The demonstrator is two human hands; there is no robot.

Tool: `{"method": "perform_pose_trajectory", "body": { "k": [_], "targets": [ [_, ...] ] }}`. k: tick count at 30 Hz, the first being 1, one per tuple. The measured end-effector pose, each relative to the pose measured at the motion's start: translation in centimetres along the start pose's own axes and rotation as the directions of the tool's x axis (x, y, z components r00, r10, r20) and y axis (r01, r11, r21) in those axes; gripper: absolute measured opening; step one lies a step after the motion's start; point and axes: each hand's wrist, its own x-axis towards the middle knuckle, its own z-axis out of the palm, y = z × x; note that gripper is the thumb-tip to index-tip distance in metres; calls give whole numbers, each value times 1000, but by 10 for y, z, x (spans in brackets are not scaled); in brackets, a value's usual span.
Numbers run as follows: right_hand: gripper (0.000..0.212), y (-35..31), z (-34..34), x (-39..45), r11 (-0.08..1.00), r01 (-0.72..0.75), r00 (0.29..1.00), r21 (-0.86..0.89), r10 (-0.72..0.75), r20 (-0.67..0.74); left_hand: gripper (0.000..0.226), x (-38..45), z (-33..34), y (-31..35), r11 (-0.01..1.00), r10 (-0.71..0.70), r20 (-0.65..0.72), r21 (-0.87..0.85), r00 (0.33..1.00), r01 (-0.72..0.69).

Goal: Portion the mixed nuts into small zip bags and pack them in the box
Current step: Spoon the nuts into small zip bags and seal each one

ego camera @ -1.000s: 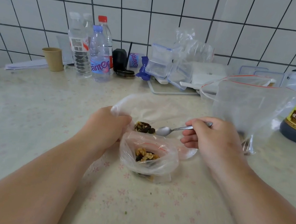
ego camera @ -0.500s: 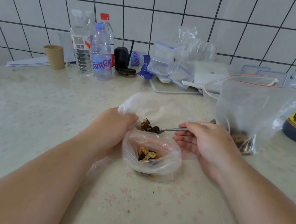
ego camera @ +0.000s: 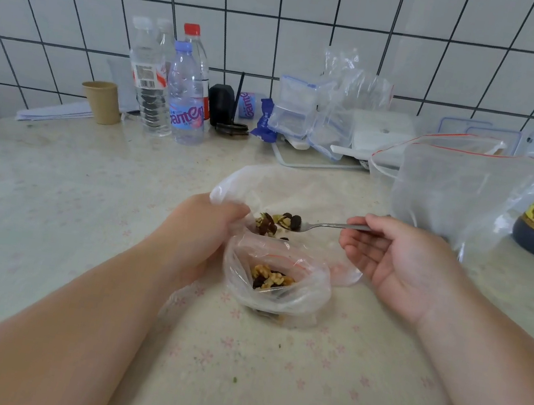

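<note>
Mid-portioning, by the look of it: a scoop loaded and about to be tipped. Right hand [ego camera: 399, 260] pinching the handle of a metal spoon [ego camera: 324, 226] between thumb and fingertips, palm turned up, remaining fingers loosely curled. Bowl of the spoon heaped with mixed nuts [ego camera: 278, 221], held out to the left of that hand and just above the far rim of the small zip bag [ego camera: 276, 281]. Left hand [ego camera: 201, 227] closed on thin plastic at the left edge of the bag, apparently holding the mouth open; exact finger hold hidden behind the knuckles. Bag already partly filled, resting between both hands. Next, probably: bring the spoon nearer over the open mouth, tilt to drop the load in without spilling. Sealing and boxing not yet begun.
</note>
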Motion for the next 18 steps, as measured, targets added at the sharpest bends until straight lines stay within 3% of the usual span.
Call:
{"method": "perform_pose_trajectory", "body": {
  "k": [7, 13, 15, 18],
  "targets": [
    [32, -18, -5, -14, 991, 7, 986, -131, 14, 164, 20, -1, 0, 2, 993, -34, -11, -113, 999, 33],
    [24, -22, -6, -26, 914, 289, 889, -284, -146, 434, 19, 1, -1, 0, 991, -44, -9, -125, 999, 42],
    [24, -21, -6, -25, 912, 326, 899, -249, -217, 380, 19, 1, -1, -1, 993, -29, -3, -117, 1000, 29],
    [23, -16, -4, -16, 890, 359, 932, -279, -329, 149, 12, 0, 0, -1, 996, 3, -27, -85, 1000, -5]
  ]
}}
